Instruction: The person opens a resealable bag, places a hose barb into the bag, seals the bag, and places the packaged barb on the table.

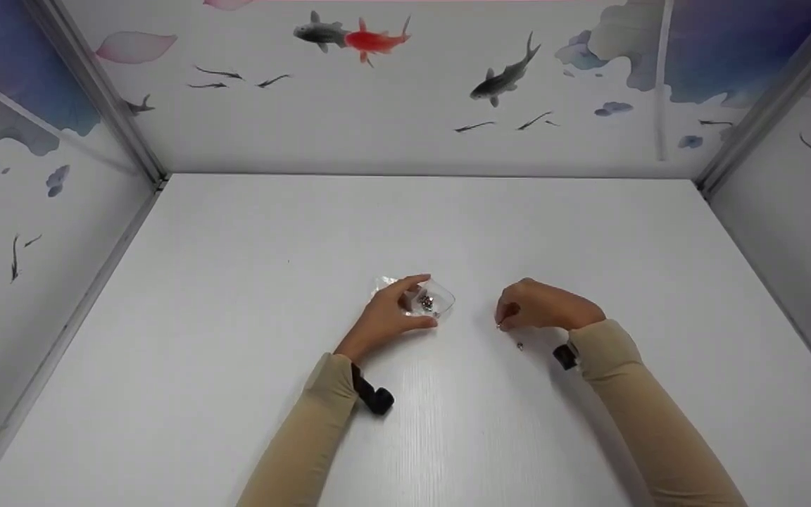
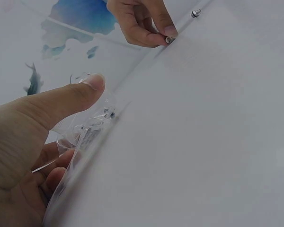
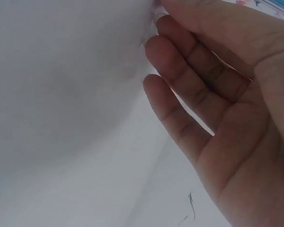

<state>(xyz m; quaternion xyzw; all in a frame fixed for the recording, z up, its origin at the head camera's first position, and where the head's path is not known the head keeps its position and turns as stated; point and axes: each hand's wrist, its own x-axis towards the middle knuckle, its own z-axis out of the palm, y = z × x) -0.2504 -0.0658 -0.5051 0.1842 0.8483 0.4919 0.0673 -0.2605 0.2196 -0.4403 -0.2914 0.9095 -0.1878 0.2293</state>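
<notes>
My left hand curls round a clear plastic bag, thumb on the near side and fingers on the far side. Several small metal parts lie together inside the bag. To the right, my right hand pinches a small round-ended metal piece between thumb and fingertips, close to the tabletop. Beside that hand a small metal screw-like part lies loose on the table. In the right wrist view the fingers show, but the pinched piece cannot be made out.
The white table is bounded by a back wall and side walls printed with fish and petals. Black wrist straps sit on both forearms, over beige sleeves.
</notes>
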